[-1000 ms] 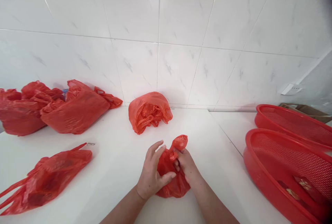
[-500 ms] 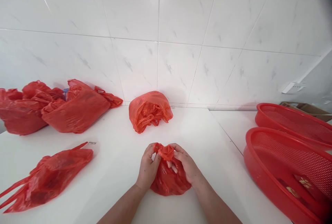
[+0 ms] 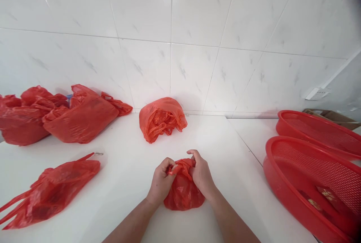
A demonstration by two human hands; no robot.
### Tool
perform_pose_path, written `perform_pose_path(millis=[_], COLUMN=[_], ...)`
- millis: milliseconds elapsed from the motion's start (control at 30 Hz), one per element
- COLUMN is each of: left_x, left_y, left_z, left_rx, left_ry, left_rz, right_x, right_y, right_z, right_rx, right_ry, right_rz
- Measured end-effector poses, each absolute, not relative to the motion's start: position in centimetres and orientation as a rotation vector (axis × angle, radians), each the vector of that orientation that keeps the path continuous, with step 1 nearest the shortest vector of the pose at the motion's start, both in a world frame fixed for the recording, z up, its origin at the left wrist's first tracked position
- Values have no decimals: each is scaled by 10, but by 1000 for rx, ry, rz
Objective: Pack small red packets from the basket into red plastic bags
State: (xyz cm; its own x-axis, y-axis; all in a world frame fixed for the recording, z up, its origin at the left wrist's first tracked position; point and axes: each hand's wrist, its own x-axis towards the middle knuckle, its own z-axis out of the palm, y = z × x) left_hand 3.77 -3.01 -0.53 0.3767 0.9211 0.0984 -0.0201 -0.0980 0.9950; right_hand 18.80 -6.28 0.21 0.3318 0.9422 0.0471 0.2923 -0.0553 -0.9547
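Observation:
A small red plastic bag [image 3: 183,194] sits on the white counter [image 3: 126,183] in front of me. My left hand [image 3: 161,180] pinches the bag's top from the left, fingers closed on the bunched plastic. On the other side my right hand [image 3: 200,173] grips the same top, fingers curled into the plastic. Both hands meet over the bag's gathered mouth.
A crumpled red bag [image 3: 162,119] lies by the tiled wall behind my hands. Two fuller red bags [image 3: 80,115] lie at the back left, and a flat one [image 3: 50,192] at the front left. Two red mesh baskets [image 3: 313,175] stand at the right.
My left hand went from open beside the bag to closed on its top. The bag's raised tail was pulled down and bunched between both hands.

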Motion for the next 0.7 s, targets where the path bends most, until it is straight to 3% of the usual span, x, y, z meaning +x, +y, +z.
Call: perform_pose_path(millis=[333,567,700], left_x=[38,34,29], left_y=[-31,-25,-20], left_z=[-8,-7,-5], left_rx=[2132,2155,2077], left_ry=[814,894,899], left_rz=[994,1070,1166], right_x=[189,197,209], right_y=[-63,-66,-66], right_z=[8,14,16], right_rx=[-1312,-1011,-817], right_ry=[-1032,-853,-719], right_rz=[922,1411,1375])
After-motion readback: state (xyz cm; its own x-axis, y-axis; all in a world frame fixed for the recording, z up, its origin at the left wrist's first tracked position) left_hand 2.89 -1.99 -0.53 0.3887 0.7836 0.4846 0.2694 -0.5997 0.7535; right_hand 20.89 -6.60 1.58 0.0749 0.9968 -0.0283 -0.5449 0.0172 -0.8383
